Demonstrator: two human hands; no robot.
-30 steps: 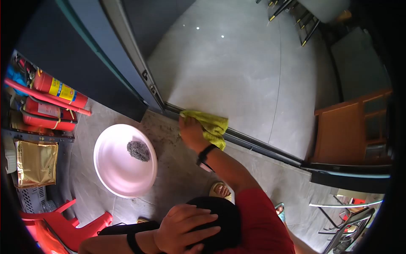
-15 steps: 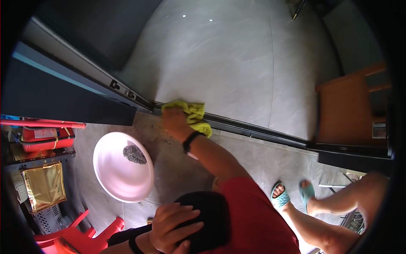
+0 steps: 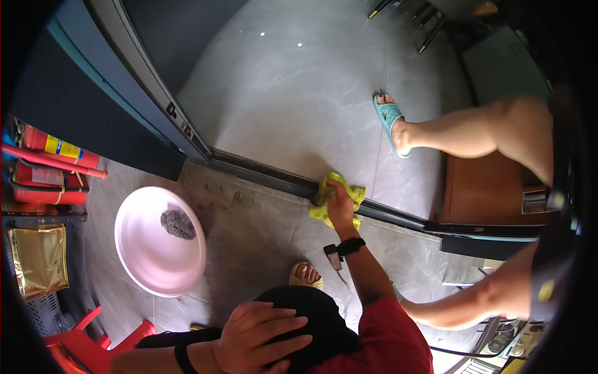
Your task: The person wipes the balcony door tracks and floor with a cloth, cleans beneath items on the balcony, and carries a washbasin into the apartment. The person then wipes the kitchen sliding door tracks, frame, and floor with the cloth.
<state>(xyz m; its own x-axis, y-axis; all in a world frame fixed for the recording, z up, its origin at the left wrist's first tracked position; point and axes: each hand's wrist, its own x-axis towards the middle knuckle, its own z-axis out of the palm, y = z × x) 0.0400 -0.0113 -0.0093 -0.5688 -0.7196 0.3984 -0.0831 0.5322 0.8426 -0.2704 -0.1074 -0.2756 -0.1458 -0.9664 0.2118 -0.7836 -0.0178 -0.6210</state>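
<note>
A crumpled yellow-green cloth [image 3: 320,215] is in the grip of my right hand [image 3: 340,206], pressed onto the dark door track [image 3: 268,177] that runs across the floor. My fingers are closed around its upper part. My left hand [image 3: 265,336] lies with fingers stretched out over my black-clad knee [image 3: 311,302] and holds nothing. To the left, a pale pink basin [image 3: 140,255] stands on the grey tiles with a dark grey, rough-textured clump [image 3: 177,224] in it. Dark specks of dirt [image 3: 237,198] lie on the floor beside the track.
Another person's leg [image 3: 461,134] in a turquoise slipper [image 3: 389,121] stands beyond the track; their other leg [image 3: 467,305] is on my side. Red fire extinguishers [image 3: 50,184], a gold package [image 3: 38,258] and a red plastic stool [image 3: 93,346] are at left. A door [image 3: 93,100] stands at upper left.
My right hand has moved rightward along the track with the cloth. The other person has put one foot across the track. My left hand stays on my knee.
</note>
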